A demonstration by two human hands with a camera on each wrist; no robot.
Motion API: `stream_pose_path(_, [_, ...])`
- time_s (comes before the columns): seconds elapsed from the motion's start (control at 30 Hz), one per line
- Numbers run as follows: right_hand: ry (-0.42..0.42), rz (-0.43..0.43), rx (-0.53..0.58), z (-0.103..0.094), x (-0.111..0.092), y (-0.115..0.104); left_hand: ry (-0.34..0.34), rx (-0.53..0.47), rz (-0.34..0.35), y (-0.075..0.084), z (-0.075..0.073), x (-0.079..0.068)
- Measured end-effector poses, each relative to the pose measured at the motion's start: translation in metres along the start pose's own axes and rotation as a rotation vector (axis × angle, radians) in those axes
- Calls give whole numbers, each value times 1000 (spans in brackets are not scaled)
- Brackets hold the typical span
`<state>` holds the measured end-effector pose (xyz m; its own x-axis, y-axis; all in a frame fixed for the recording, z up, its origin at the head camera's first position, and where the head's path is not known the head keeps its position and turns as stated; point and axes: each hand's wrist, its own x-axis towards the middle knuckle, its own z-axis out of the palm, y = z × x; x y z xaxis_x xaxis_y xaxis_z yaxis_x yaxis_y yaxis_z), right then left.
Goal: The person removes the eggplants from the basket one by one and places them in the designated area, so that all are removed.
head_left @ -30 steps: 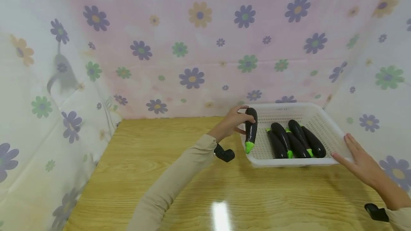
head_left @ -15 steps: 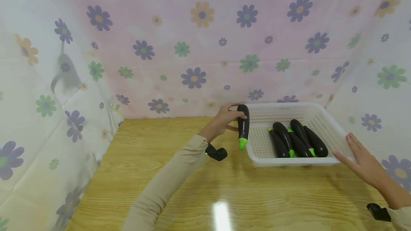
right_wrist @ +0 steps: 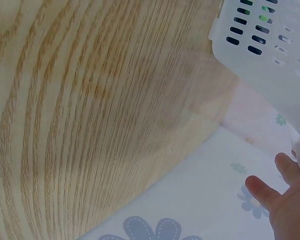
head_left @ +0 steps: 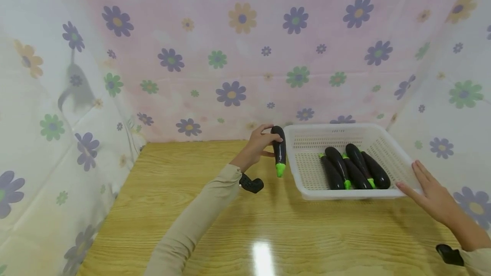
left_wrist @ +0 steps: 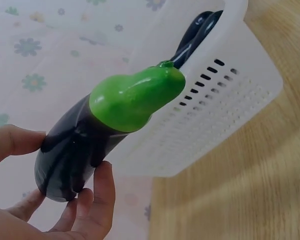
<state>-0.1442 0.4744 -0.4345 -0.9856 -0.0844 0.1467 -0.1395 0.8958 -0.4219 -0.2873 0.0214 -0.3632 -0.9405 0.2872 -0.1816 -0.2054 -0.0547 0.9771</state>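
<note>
My left hand (head_left: 253, 148) holds an eggplant (head_left: 280, 150) just outside the left end of a white plastic basket (head_left: 301, 194). The eggplant is glossy and dark, with its bright green stem end hanging down in the head view. Thumb and fingertips pinch its rounded dark end, as the left wrist view shows, and the green cap (left_wrist: 135, 97) points away from the palm. Several more eggplants (head_left: 377, 171) lie side by side in the basket's middle and right part. At the basket's front right corner, my right hand (head_left: 433, 195) rests on the rim with its fingers extended.
The basket stands on a wood-grain table (head_left: 184, 182), close to the flowered cloth (head_left: 230, 54) at the back. More of that cloth hangs along the left and right sides. Black devices (head_left: 251, 183) are strapped at both wrists.
My left hand has carried the eggplant leftward, from over the basket's left end to outside it. The right hand stays at the same corner, and the basket has not moved.
</note>
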Motion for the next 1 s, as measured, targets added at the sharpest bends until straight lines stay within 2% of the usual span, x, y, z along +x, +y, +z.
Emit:
stream_pose_path(0.47, [14, -3, 5, 2, 1, 2, 48, -19, -18, -19, -10, 7])
stream_pose_path(0.8, [15, -14, 30, 9, 6, -4, 73, 16, -24, -35, -21, 9])
stream_pose_path(1.0, [64, 14, -31, 13, 3, -1, 68, 36, -32, -50, -17, 19])
